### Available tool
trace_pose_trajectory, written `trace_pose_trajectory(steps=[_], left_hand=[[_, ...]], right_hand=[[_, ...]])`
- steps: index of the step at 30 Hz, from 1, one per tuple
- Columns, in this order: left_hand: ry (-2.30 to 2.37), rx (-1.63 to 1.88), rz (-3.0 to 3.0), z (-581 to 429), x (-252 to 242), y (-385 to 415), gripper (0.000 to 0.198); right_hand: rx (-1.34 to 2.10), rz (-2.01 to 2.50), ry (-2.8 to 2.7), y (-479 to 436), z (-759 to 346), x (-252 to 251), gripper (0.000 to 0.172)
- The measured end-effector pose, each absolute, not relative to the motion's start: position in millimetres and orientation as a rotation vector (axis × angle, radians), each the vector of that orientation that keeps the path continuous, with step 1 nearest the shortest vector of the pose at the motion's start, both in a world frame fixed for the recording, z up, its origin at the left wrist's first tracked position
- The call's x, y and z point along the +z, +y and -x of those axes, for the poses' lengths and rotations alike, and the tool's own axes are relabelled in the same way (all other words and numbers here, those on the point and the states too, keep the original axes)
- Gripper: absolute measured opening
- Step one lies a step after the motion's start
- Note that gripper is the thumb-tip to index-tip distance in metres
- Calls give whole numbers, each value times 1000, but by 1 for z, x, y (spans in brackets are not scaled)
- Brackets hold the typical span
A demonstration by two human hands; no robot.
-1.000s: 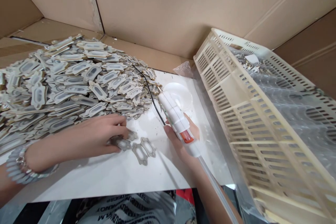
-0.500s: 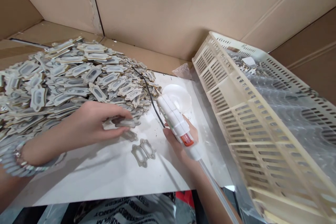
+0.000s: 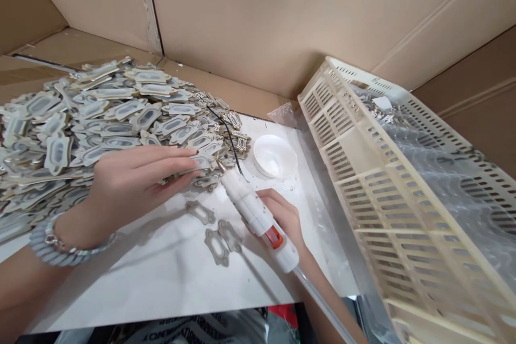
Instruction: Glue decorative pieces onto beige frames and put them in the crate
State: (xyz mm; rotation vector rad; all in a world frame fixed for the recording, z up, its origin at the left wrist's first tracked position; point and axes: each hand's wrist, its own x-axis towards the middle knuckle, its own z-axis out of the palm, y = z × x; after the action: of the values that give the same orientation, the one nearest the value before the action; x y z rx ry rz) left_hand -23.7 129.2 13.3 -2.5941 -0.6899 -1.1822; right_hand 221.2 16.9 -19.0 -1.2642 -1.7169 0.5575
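Observation:
My left hand (image 3: 135,183) pinches a flat ornate plaque (image 3: 200,161) between thumb and fingers, just above the white board (image 3: 161,274). My right hand (image 3: 284,217) grips a white glue gun (image 3: 258,215) with an orange trigger. Its nozzle points up-left and almost touches the held plaque. Three more plaque pieces (image 3: 215,234) lie flat on the board under my hands. A large heap of the same plaques (image 3: 100,113) fills the left side.
A small white dish (image 3: 275,157) sits on the board behind the gun. A cream slatted plastic crate (image 3: 403,193) lined with clear plastic stands at the right. Cardboard walls (image 3: 262,16) close in the back. A black cord (image 3: 229,137) runs over the heap.
My left hand lifted one plaque off the board and raised it toward the heap. My right hand swung the glue gun leftward, bringing its nozzle to that plaque and uncovering the dish.

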Motion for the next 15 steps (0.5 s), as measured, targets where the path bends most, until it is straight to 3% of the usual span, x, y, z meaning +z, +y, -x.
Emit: trace_pose_trajectory(steps=[15], left_hand=[[-633,-1163,2483,24,23,121,4]], right_hand=[[509,1286,-1810,16,-219,-22,13]])
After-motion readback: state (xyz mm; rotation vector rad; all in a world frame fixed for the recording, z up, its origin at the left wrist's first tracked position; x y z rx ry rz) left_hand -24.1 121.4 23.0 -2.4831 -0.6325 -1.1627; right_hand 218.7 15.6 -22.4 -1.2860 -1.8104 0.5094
